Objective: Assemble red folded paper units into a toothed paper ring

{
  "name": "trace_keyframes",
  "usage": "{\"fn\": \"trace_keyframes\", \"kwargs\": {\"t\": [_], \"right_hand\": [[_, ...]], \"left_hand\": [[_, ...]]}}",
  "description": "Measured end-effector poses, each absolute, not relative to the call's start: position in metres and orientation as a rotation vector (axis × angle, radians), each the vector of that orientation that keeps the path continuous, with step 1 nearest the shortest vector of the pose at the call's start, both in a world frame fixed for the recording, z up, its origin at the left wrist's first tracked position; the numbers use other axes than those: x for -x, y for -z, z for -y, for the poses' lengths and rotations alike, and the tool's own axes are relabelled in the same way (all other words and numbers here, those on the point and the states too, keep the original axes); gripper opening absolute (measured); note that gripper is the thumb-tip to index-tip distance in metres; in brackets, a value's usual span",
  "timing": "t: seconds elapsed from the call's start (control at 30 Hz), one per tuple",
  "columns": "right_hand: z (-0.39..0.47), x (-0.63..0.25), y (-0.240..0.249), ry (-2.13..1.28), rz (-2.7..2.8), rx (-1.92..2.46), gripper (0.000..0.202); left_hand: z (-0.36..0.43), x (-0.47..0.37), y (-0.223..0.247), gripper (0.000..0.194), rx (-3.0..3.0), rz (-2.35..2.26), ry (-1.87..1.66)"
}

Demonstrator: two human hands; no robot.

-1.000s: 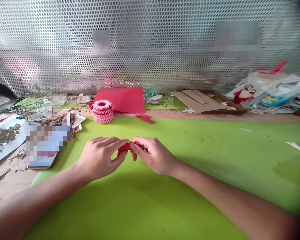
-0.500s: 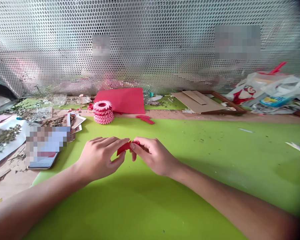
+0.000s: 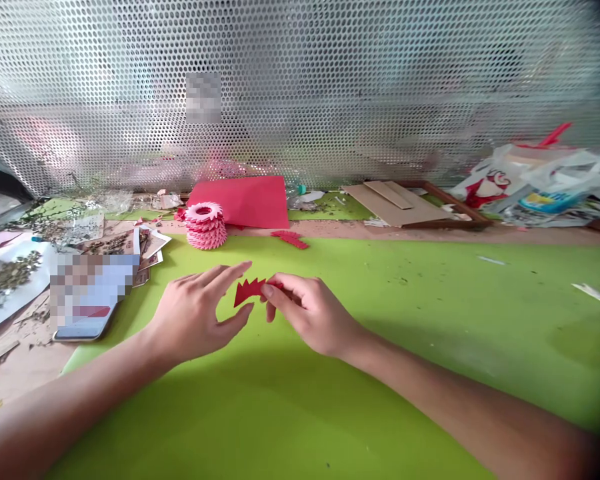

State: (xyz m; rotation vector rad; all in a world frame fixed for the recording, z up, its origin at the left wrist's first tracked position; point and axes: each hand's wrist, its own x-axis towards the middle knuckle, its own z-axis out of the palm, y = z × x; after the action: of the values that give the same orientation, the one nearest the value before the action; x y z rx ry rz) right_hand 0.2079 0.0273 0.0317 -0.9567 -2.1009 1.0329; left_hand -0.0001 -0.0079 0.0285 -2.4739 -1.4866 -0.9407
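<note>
- Head view: bare green mat (image 3: 280, 420) spreads nearest you, beneath your forearms.
- Your right hand (image 3: 307, 310) pinches the red zigzag paper strip (image 3: 250, 289) between thumb and fingers, above the mat.
- Your left hand (image 3: 195, 317) has let go, thumb and fingers parted around the strip's left end.
- To your left lies a phone (image 3: 95, 303), by the mat's edge.
- Farther off, a red toothed piece (image 3: 290, 239) lies right of the pink ring stack (image 3: 206, 230).
- Behind that stack leans a red sheet (image 3: 257, 200); perforated metal (image 3: 305, 87) rises beyond.
</note>
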Motion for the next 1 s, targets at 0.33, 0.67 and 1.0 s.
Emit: {"fn": "trace_keyframes", "kwargs": {"t": [0.33, 0.67, 1.0], "right_hand": [[-0.0317, -0.211, -0.03, -0.953, 2.074, 0.948, 0.037], [-0.03, -0.208, -0.029, -1.044, 2.004, 0.974, 0.039], [-0.0329, -0.2131, -0.0339, -1.239, 2.125, 0.921, 0.044]], "left_hand": [[0.0017, -0.0046, -0.0351, 0.041, 2.87, 2.278, 1.269], [0.0028, -0.006, -0.0322, 0.04, 2.851, 2.457, 1.444], [0.0003, -0.0059, -0.0314, 0.038, 3.004, 2.29, 1.549]]}}
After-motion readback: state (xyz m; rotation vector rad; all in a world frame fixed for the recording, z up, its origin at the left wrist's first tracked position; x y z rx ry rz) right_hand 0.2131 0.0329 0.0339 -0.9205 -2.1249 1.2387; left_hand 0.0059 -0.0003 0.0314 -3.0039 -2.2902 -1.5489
